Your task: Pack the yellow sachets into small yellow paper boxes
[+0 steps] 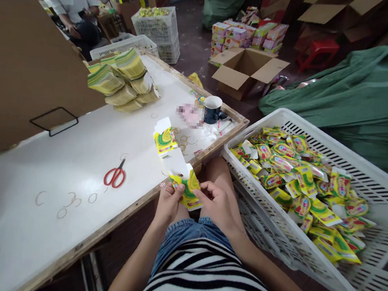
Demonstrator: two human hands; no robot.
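A: Grip?
B: Left hand [169, 199] and right hand [217, 204] both pinching a yellow-and-green printed card carton [192, 182], six o'clock, by the wood-edged white worktop [55, 162].
A: Handling?
B: Light pressure seems best; run along creases, keep edges square. Fold stage unclear: hands cover part.

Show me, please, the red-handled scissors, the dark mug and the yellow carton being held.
Red-handled scissors [119, 169]: head view, near the pivot.
Dark mug [211, 115]: head view, on the outer wall.
Held carton [190, 188]: head view, on the printed panel.
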